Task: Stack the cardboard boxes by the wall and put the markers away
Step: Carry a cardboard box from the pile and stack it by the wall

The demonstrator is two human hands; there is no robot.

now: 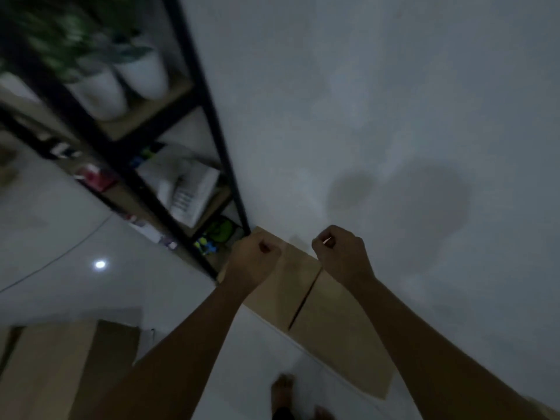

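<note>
Lower left, I see a second cardboard box (51,368) lying on the floor (60,222), well apart from the wall. Above it stands a black shelf rack (209,122) holding white pots (121,80) and blurred clutter; I can't make out any markers. My left hand (253,259) hovers over the closed cardboard box (306,295), fingers curled together into a loose fist, holding nothing I can see. That box sits against the wall (394,101), beside the rack. My right hand (341,251) is likewise curled shut.
</note>
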